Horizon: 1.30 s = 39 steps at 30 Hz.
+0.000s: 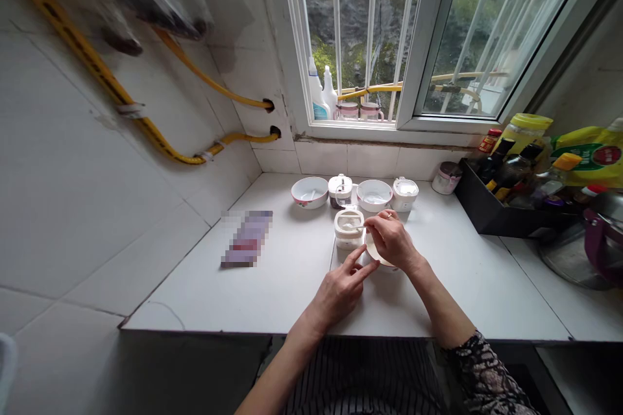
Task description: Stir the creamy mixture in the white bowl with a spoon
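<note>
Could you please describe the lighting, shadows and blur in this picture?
Head view: bright daylight through the white framed glass window; head view: deep shadow over the dark striped cloth below the white counter; head view: heavy pixelation masks a purple slanted patch; head view: the bare left hand and bare right hand look fairly sharp.

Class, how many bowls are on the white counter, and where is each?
3: a left bowl at the back, a right bowl in that same row, and a front bowl, partly hidden by the right hand.
</note>
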Available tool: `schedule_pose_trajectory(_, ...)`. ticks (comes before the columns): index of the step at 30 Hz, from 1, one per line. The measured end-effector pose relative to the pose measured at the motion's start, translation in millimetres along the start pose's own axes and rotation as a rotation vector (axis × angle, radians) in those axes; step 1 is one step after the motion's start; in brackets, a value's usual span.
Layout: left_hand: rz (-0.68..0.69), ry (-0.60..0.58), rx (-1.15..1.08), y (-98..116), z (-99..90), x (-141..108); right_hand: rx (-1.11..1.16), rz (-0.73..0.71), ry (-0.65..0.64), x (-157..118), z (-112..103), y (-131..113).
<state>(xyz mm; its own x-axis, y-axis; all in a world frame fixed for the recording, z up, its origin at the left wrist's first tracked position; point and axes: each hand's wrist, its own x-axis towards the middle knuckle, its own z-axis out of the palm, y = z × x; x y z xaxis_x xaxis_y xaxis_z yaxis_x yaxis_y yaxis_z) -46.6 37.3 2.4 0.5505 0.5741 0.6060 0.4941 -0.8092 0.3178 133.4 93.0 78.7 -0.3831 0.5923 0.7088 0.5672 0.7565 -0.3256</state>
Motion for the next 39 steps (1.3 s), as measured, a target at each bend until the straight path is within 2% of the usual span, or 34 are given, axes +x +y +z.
schedule_pose_trajectory(2, 0.002, 0.006, 0.004, 0.5, -0.4, 0.6, 0.039, 0.082, 0.078, 0.3, -3.0, 0.8)
schedule_pose_trajectory(5, 0.003, 0.014, 0.003, 1.0, -1.0, 1.2, 0.199, 0.307, 0.203, 0.5, -12.1, 4.5)
schedule_pose_trajectory(9, 0.003, 0.001, -0.005, 0.8, -1.8, 1.0, 0.353, 0.497, 0.229, -4.9, -30.5, 16.8)
schedule_pose_trajectory(13, 0.009, 0.000, -0.016, 0.2, -2.2, 0.3, 0.276, 0.532, 0.106, -11.9, -41.4, 27.6)
schedule_pose_trajectory(18, 0.014, 0.001, -0.022, 0.2, -2.7, 0.1, 0.102, 0.424, -0.027, -12.8, -31.8, 25.1)
schedule_pose_trajectory(20, 0.012, 0.003, -0.022, 0.5, -2.8, 0.1, 0.130, 0.424, -0.083, -12.1, -26.7, 22.4)
schedule_pose_trajectory(22, 0.006, -0.003, -0.026, 0.8, -2.9, 0.0, 0.206, 0.488, -0.118, -11.8, -24.4, 21.7)
schedule_pose_trajectory(28, 0.015, 0.003, -0.028, 0.0, -1.7, -0.3, 0.388, 0.759, -0.007, -11.5, -30.1, 30.1)
schedule_pose_trajectory(34, 0.012, 0.003, -0.014, -1.3, -0.9, -0.4, 0.603, 0.852, 0.092, -8.7, -34.6, 34.9)
schedule_pose_trajectory(39, 0.016, 0.009, -0.015, -1.0, -0.9, -0.4, 0.656, 0.903, 0.126, -7.7, -36.0, 34.8)
